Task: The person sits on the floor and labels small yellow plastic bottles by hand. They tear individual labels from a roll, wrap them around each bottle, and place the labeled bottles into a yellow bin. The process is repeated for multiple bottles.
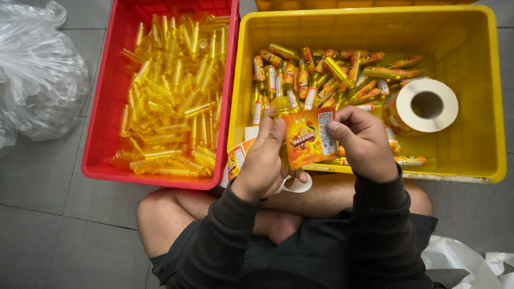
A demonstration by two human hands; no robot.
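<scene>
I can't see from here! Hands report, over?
Left hand holds small yellow bottle. Both hands pinch orange label, right hand at its edge. Nothing between hands and yellow crate.

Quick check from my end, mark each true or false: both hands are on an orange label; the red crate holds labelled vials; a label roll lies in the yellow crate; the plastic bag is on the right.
1. Left hand and right hand both hold the orange label. True.
2. The red crate holds labelled vials. False: its vials are bare.
3. A label roll lies in the yellow crate. True.
4. The plastic bag is on the right. False: it lies left of the red crate.
</scene>
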